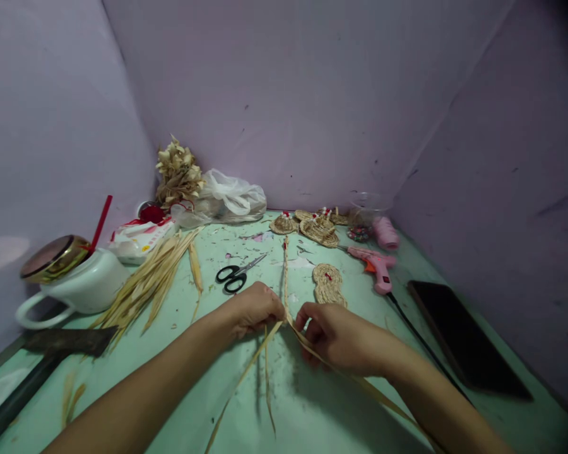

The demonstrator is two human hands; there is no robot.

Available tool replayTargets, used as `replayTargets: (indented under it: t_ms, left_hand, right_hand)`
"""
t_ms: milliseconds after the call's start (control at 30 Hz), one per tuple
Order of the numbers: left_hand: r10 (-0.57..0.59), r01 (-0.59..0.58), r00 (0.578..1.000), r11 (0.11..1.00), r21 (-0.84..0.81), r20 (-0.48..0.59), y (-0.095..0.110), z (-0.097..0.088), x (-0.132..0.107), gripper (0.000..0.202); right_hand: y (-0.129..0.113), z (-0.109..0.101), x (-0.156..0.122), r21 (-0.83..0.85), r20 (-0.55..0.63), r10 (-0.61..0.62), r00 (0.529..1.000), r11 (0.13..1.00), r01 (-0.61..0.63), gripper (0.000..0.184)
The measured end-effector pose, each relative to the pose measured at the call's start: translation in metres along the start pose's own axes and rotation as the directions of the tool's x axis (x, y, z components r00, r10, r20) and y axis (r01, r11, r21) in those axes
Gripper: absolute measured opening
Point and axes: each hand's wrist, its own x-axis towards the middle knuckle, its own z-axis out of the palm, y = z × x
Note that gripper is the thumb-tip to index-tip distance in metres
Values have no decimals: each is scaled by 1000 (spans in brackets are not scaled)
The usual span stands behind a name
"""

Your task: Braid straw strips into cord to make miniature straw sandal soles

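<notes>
Straw braid (pixel 285 277) lies mid-table (pixel 312 403), running away from both hands. L hand (pixel 255 310) & R hand (pixel 334 337) each pinch its loose strips (pixel 265 353) (fingers clamped), scissors (pixel 236 276) just beyond.

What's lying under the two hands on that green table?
Loose straw strips fan out from between the left hand and right hand, and a finished braid runs away from them. Where the strips join is covered by the fingers.
</notes>
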Motion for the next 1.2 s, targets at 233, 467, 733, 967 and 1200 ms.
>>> replayTargets:
  t_ms: [233, 467, 733, 967, 1200]
  left_hand:
    - [1, -1, 1000, 1000, 17, 6, -5, -1, 5, 13]
    - [2, -2, 999, 1000, -13, 38, -3, -1, 3, 13]
    - [42, -32, 992, 996, -79, 123, -7, -6, 6, 11]
    - [85, -84, 992, 996, -10, 95, -9, -3, 8, 7]
    - [135, -135, 991, 987, 83, 1, -3, -1, 3, 5]
  right_hand:
    - [1, -2, 0, -14, 33, -22, 999, 1000, 22, 33]
    - [9, -2, 8, 181, -52, 22, 998, 983, -12, 22]
    - [-1, 3, 21, 817, 40, 187, 982, 560, -140, 7]
    - [-1, 19, 29, 826, 2, 219, 976, 550, -125, 13]
    - [10, 25, 39, 763, -167, 210, 963, 646, -9, 9]
